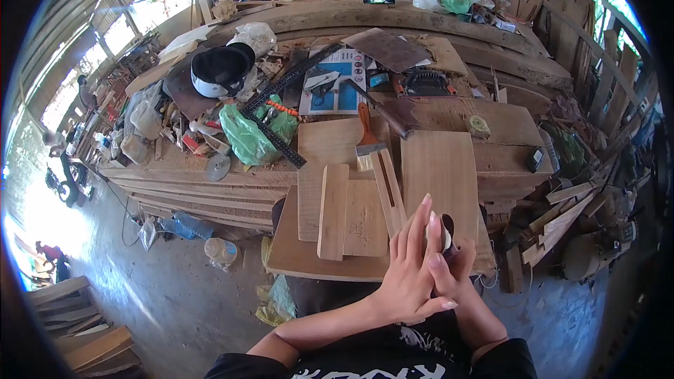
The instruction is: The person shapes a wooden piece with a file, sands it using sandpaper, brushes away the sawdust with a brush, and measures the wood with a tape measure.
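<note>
My left hand (406, 270) reaches across from the left, its fingers stretched out and laid against my right hand (460, 263). Curled fingers of the right hand hold a bent dark brown piece (448, 228) that looks like sandpaper, with a pale inner side; much of it is hidden. Just beyond the hands lies a slotted wooden strip (388, 193). A flat board (441, 168) is behind them, and a small board with a carved mark (365, 217) sits to the left beside a narrow wooden block (333, 212). A paintbrush (368, 140) rests at the strip's far end.
A metal square (270, 130), a green plastic bag (246, 133) and a white cap-like helmet (210, 85) lie at the left. Toward the back are a hammer-like tool (382, 111), a black-handled tool (425, 84) and a tape measure (479, 126). Scrap wood (558, 228) is stacked right.
</note>
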Motion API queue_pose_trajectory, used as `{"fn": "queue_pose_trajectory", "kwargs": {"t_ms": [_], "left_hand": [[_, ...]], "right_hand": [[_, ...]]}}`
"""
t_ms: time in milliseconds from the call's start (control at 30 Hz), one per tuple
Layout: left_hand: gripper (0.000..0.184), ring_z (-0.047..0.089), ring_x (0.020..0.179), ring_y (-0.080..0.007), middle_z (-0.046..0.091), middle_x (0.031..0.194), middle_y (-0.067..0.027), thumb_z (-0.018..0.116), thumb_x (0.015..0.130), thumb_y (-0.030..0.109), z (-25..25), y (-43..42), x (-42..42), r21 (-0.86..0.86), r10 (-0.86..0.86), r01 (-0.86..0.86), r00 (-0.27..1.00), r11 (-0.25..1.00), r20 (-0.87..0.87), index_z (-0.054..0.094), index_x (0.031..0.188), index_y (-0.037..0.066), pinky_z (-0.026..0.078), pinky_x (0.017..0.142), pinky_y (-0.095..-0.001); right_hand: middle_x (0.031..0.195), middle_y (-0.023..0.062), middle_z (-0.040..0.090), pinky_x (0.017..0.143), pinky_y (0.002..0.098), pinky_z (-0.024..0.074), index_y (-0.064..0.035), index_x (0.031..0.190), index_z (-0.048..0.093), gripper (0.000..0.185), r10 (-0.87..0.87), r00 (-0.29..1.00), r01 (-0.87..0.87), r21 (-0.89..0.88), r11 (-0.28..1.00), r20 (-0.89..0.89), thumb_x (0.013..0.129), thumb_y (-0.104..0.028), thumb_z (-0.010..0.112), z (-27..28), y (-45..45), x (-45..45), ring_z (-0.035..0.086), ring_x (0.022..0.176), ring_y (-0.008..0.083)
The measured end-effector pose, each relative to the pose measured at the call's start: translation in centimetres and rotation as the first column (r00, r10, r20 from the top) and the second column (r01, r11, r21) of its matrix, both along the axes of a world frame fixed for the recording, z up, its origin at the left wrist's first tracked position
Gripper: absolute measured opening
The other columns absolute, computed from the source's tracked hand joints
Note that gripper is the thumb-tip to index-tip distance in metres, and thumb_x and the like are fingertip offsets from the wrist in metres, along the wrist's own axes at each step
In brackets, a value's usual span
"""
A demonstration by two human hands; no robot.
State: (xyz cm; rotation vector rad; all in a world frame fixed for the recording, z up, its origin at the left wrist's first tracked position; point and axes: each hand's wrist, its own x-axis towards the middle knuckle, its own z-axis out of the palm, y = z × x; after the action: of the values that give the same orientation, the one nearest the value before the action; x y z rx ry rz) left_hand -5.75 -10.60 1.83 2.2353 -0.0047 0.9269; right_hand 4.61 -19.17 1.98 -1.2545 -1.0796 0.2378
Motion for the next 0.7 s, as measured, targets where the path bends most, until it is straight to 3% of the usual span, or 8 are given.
{"fn": "queue_pose_trajectory", "kwargs": {"t_ms": [167,267,367,400,433,500,600,700], "left_hand": [[0.112,0.01,0.152,-0.0544,-0.003,0.165,-0.0379,0.027,0.095,0.079,-0.4,-0.5,0.3,-0.072,-0.015,0.02,0.998,0.997,0.061,-0.006,0.161,-0.005,0.015,0.118,-0.0609],[0.103,0.022,0.152,-0.0476,0.012,0.164,-0.0377,0.027,0.1,0.072,0.8,-0.5,-0.2,-0.353,-0.117,0.185,0.971,0.917,0.206,0.001,0.161,-0.007,0.02,0.12,-0.0547],[0.092,0.031,0.151,-0.0385,0.027,0.163,-0.0313,0.022,0.106,0.063,1.5,1.2,-1.5,-0.658,-0.214,0.28,0.96,0.699,0.181,0.012,0.159,-0.011,0.028,0.119,-0.045],[0.072,0.053,0.135,-0.0313,0.053,0.148,-0.0245,0.019,0.112,0.046,1.6,1.8,-1.8,-0.667,-0.134,0.18,0.984,0.723,0.12,0.038,0.151,-0.013,0.039,0.111,-0.0344],[0.061,0.065,0.108,-0.0242,0.068,0.117,-0.0179,0.025,0.113,0.038,2.1,2.8,-1.8,-0.679,-0.129,0.103,0.992,0.727,0.012,0.059,0.129,-0.01,0.048,0.092,-0.0311],[0.051,0.062,0.08,-0.0192,0.063,0.085,-0.0119,0.035,0.112,0.035,2.2,4.4,-1.7,-0.42,-0.057,0.01,0.993,0.907,-0.1,0.063,0.101,-0.006,0.047,0.071,-0.0319],[0.028,0.054,0.067,-0.0365,0.051,0.076,-0.018,0.048,0.107,0.019,2.5,4.7,-1.8,-0.413,-0.155,0.132,0.988,0.901,-0.021,0.057,0.091,-0.002,0.044,0.062,-0.0398],[0.031,0.055,0.064,-0.0364,0.051,0.076,-0.0179,0.049,0.107,0.021,3.1,4.7,-2.0,-0.418,-0.265,0.253,0.964,0.873,0.029,0.057,0.089,-0.002,0.044,0.059,-0.041]], "right_hand": [[0.065,0.0059,0.056,0.051,0.0299,0.0391,0.0033,0.089,0.062,0.03,-0.047,0.999,0.047,0.047,0.998,-0.005,0.099,-0.025,0.058,-0.6,0.0,0.0,0.051,0.056,0.0115],[0.059,0.004,0.057,0.049,0.0288,0.04,0.0029,0.089,0.063,0.033,-0.107,0.992,0.105,-0.019,0.994,-0.072,0.103,-0.025,0.053,1.0,0.1,0.0,0.054,0.053,0.0105],[0.058,0.0048,0.062,0.049,0.0277,0.0426,0.0034,0.087,0.063,0.037,-0.136,0.991,0.133,-0.104,0.986,-0.016,0.105,-0.025,0.049,2.5,-0.1,-0.5,0.062,0.053,0.0122],[0.058,0.0049,0.063,0.049,0.0279,0.0432,0.0035,0.087,0.064,0.037,-0.086,0.996,0.081,-0.135,0.987,-0.029,0.105,-0.025,0.049,2.1,-0.5,-0.2,0.062,0.054,0.0125],[0.058,0.0051,0.063,0.049,0.028,0.0437,0.0037,0.087,0.064,0.037,-0.036,0.998,0.029,-0.164,0.986,-0.042,0.105,-0.025,0.049,1.7,-0.8,0.2,0.063,0.054,0.0129],[0.064,0.0094,0.064,0.054,0.0317,0.0469,0.0036,0.088,0.064,0.035,0.041,0.999,-0.037,-0.204,0.978,0.016,0.104,-0.025,0.051,1.3,-1.4,0.7,0.064,0.058,0.0186],[0.076,0.0141,0.064,0.063,0.0357,0.0491,0.0035,0.094,0.065,0.034,0.183,0.981,-0.159,-0.275,0.948,0.065,0.104,-0.027,0.053,2.9,-2.0,1.1,0.063,0.065,0.0265],[0.077,0.0141,0.064,0.064,0.0349,0.0493,0.0041,0.1,0.065,0.036,0.238,0.97,-0.22,-0.231,0.948,0.051,0.105,-0.029,0.052,3.6,-1.9,1.0,0.062,0.067,0.027]]}}
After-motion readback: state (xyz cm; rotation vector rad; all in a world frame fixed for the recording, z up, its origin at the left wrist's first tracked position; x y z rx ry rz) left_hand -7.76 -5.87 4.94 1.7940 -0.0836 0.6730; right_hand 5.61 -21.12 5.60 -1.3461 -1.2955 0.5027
